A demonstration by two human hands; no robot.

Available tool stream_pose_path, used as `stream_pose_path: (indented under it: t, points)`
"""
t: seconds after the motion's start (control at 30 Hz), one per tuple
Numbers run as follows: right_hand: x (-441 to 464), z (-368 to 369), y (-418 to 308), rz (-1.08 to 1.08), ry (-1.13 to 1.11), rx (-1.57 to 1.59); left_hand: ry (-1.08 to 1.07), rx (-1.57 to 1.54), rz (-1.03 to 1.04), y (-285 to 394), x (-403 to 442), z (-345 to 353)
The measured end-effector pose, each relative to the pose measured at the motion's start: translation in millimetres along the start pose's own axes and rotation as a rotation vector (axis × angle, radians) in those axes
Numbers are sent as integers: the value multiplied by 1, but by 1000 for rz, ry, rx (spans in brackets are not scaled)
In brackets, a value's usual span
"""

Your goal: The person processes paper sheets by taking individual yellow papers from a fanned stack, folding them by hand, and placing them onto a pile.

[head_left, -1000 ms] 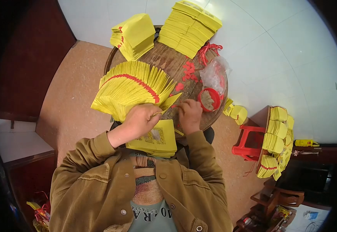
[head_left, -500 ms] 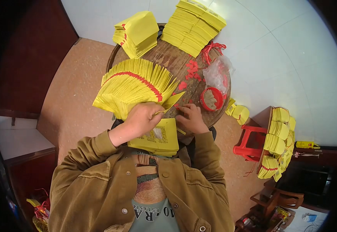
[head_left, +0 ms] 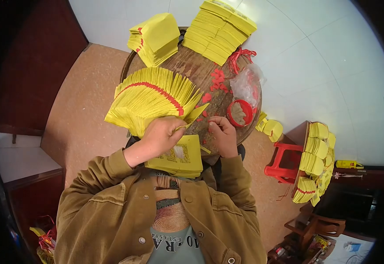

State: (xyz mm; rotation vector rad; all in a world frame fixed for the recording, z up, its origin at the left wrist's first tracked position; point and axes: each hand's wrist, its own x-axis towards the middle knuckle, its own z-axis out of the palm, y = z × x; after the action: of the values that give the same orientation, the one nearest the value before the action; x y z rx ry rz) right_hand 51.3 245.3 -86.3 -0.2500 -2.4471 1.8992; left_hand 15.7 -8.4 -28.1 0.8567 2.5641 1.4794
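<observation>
My left hand [head_left: 162,133] is closed around the lower right end of a fanned stack of yellow paper sheets [head_left: 145,99], which has a row of red marks along it. One yellow sheet stands apart from the fan near that hand. My right hand [head_left: 223,137] is at the table's right side, thumb and fingertips pinched on what looks like a small red paper piece [head_left: 210,128]. Beneath my left hand, close to my body, lies a flat stack of printed yellow sheets [head_left: 181,157]. Loose red paper pieces [head_left: 218,75] lie beyond my right hand.
The round wooden table [head_left: 192,57] also bears a folded yellow stack [head_left: 159,37], a tall yellow stack [head_left: 220,31], red strings [head_left: 240,57], a plastic bag [head_left: 247,86] and a red bowl of tan paste [head_left: 240,113]. A red stool [head_left: 284,163] and yellow bundles [head_left: 313,160] stand right.
My right hand has drawn back slightly toward the right and its fingers have come together in a pinch on a small red piece. My left hand keeps its hold on the yellow fan.
</observation>
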Motion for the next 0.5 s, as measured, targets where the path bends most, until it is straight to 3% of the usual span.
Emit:
stream_pose_path:
  t: [0.07, 0.23, 0.37, 0.5]
  points:
    - [-7, -2, -13, 67, -32, 148, 12, -1, -4, 0, -1, 1]
    - [-21, 2, -56, -201, -134, -44, 4, -11, 9, -4, -3, 0]
    - [-24, 10, -75, -599, -175, -481, -85, -20, 77, -7, -4, -1]
    - [-20, 20, -85, -636, -149, -545, -149, -17, 86, -3, 0, -4]
